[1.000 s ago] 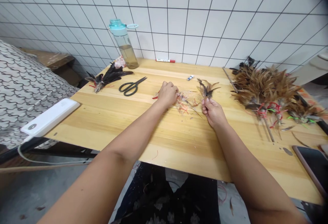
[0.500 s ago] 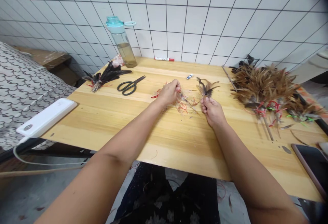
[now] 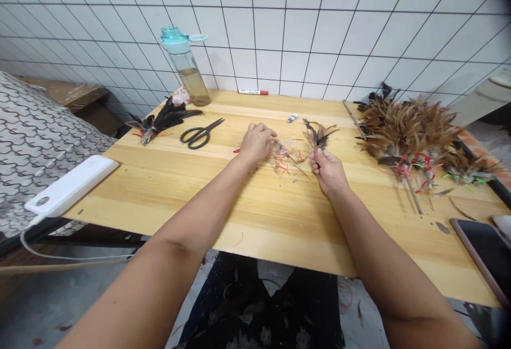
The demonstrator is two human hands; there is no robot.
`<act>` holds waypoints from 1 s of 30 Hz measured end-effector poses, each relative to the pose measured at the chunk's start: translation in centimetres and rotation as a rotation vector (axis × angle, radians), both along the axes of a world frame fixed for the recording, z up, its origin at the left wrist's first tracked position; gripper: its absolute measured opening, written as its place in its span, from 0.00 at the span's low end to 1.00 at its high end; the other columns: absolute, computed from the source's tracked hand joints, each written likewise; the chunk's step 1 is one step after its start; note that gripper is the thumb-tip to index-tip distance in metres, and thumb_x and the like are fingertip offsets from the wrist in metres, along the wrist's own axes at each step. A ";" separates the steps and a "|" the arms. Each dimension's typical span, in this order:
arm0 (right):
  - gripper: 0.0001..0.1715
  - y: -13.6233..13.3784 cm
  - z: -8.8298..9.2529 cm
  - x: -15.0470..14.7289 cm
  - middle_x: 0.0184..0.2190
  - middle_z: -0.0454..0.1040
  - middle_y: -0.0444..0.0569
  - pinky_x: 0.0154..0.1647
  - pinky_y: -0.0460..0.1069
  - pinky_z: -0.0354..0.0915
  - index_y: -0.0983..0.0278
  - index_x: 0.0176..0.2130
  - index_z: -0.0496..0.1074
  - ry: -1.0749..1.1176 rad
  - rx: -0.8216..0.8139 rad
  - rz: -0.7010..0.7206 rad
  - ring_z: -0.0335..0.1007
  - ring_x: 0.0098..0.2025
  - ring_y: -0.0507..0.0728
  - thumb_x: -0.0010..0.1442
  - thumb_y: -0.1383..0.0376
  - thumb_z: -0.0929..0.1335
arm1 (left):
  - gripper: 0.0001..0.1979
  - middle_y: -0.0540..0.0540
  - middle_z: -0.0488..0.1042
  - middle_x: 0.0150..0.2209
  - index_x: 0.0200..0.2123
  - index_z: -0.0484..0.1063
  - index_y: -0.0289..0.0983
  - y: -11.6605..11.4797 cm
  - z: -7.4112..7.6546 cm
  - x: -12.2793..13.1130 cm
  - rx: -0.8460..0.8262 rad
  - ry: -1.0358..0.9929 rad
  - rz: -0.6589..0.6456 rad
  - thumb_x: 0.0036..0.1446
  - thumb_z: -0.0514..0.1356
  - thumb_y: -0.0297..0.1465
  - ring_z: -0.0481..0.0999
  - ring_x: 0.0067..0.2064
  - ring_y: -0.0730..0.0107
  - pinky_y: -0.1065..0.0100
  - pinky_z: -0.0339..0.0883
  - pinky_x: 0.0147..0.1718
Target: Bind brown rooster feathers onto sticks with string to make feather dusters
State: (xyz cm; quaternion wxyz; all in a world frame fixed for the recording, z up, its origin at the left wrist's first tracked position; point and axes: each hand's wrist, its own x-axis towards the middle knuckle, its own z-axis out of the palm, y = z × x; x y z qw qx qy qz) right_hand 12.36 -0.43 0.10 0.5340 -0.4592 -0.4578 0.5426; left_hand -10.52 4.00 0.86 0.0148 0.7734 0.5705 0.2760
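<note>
My right hand (image 3: 329,171) is closed round the base of a small bunch of feathers (image 3: 318,135), dark and brown, their tips pointing away from me. To its left, my left hand (image 3: 257,141) hovers low over or rests on the tabletop, fingers loosely bent and apart, with nothing visible in them. Beside and partly beneath it lies a litter of red and orange string scraps and feather bits (image 3: 282,160). Black-handled scissors (image 3: 198,135) lie further left of that hand.
Black feathers (image 3: 165,118) lie at the left near a water bottle (image 3: 189,69). A red marker (image 3: 253,92) and a small blue-white object (image 3: 293,117) lie at the back. Brown feather bunches (image 3: 411,128) fill the right, near a phone (image 3: 481,256); a white device (image 3: 74,184) sits left.
My left hand has shifted slightly left and down, its pinched fingers loosening. My right hand keeps its hold on the feathers. The whole view has moved a little.
</note>
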 end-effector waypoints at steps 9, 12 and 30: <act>0.30 0.1 -0.4 -0.1 0.18 0.58 0.39 0.17 0.44 0.47 0.63 0.26 0.69 -0.021 0.021 -0.015 0.50 0.20 0.46 0.46 0.41 0.74 | 0.07 0.40 0.73 0.40 0.34 0.74 0.37 1.0 -0.7 1.1 -0.076 0.076 -0.064 0.59 0.56 0.25 0.64 0.47 0.55 0.57 0.59 0.48; 0.29 0.2 -0.6 -0.1 0.18 0.58 0.39 0.17 0.45 0.47 0.62 0.25 0.68 -0.033 0.059 -0.043 0.48 0.20 0.47 0.46 0.40 0.74 | 0.08 0.41 0.73 0.37 0.34 0.70 0.36 0.7 -0.3 0.8 -0.054 0.028 -0.054 0.59 0.52 0.22 0.66 0.45 0.57 0.60 0.59 0.45; 0.28 0.2 -1.0 -0.3 0.17 0.65 0.44 0.24 0.47 0.57 0.63 0.26 0.73 -0.314 0.107 -0.085 0.61 0.23 0.53 0.51 0.41 0.68 | 0.07 0.45 0.75 0.34 0.35 0.71 0.36 -2.7 1.9 4.6 0.073 -0.090 -0.541 0.60 0.54 0.23 0.73 0.39 0.68 0.68 0.65 0.40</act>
